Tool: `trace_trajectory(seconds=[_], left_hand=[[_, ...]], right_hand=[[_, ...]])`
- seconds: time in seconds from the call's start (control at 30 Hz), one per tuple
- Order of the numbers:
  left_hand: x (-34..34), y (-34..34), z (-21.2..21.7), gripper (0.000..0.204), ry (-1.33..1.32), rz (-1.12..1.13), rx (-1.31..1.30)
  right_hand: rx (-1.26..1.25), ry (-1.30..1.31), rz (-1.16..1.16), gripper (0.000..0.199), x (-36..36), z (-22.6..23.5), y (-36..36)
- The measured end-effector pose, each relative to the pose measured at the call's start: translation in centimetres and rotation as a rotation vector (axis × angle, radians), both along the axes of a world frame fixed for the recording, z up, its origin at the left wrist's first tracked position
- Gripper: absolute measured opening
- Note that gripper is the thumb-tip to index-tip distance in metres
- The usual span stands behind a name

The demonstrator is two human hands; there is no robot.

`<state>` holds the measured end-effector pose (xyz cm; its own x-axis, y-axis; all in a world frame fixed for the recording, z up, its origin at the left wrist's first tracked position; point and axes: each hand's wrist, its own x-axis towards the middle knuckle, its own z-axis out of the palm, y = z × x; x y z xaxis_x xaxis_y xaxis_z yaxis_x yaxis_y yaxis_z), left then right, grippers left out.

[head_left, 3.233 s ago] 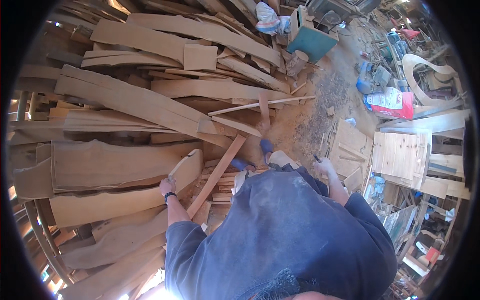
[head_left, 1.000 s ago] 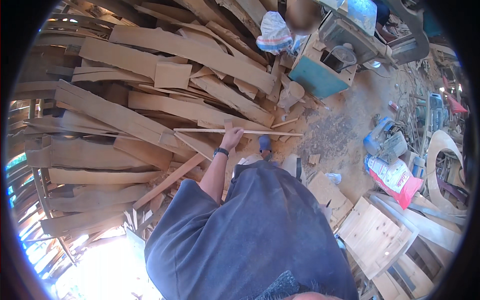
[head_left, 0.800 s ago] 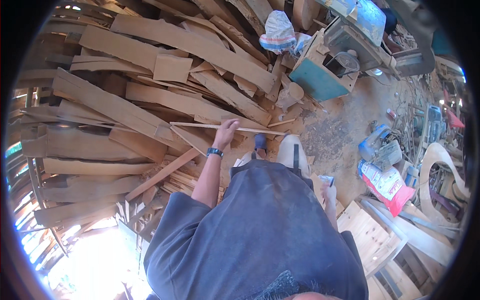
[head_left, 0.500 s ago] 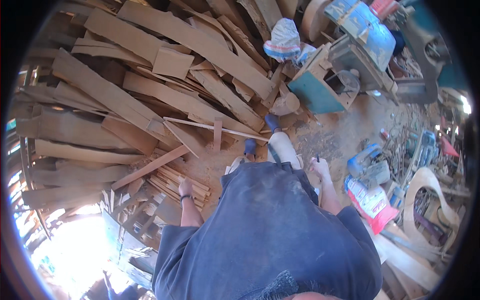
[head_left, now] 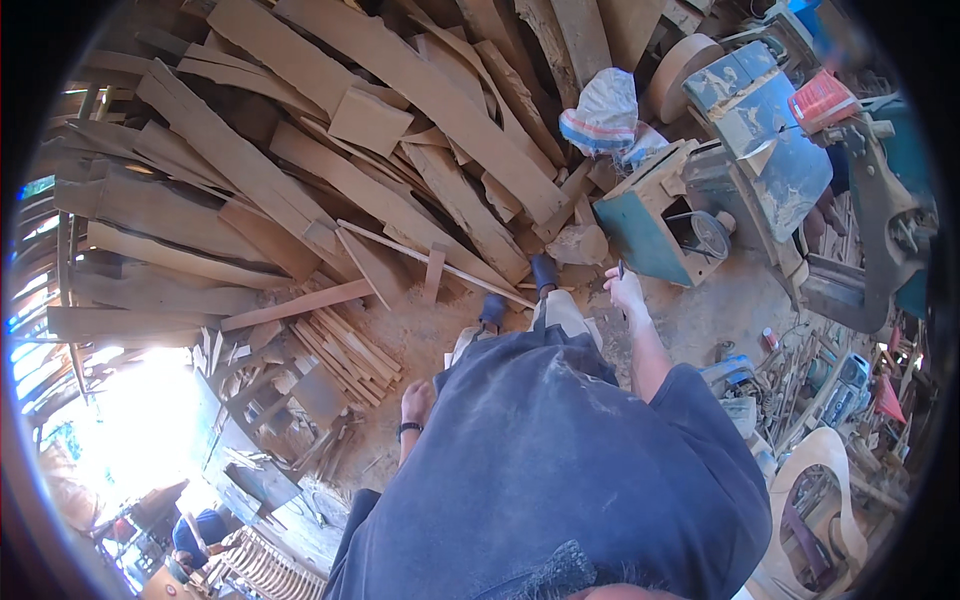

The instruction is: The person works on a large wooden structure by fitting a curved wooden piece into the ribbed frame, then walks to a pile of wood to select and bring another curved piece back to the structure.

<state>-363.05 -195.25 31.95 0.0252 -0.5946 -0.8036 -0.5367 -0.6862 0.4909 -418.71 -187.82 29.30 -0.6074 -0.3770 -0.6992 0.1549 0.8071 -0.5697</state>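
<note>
Right hand [head_left: 626, 290] pinches slim dark pen-like rod [head_left: 621, 268], axis forward; tan wooden strips [head_left: 345, 352] lie forward-left of left hand [head_left: 417, 402] (closure unclear).

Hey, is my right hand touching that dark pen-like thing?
Touching. The head view shows your right hand holding the dark pen-like thing, one end sticking out past the hand.

Pale dust covers the floor [head_left: 705, 315]. Boards [head_left: 425, 105] lie heaped along its far left edge, thin wooden strips [head_left: 345, 355] bunch toward its left edge, and a short log [head_left: 577, 244] sits near its far edge.
</note>
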Motion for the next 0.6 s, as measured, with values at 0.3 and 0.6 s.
trace_trajectory(seconds=[0.3,0.6], left_hand=[[-10.1,-7.5,6.6,0.047,0.136,0.078,-0.287],[-6.2,0.3,4.2,0.036,-0.135,0.175,-0.052]], right_hand=[[0.204,-0.066,0.154,0.024,-3.9,-2.1,0.3],[0.178,-0.133,0.248,0.023,-5.4,-2.2,0.0]])
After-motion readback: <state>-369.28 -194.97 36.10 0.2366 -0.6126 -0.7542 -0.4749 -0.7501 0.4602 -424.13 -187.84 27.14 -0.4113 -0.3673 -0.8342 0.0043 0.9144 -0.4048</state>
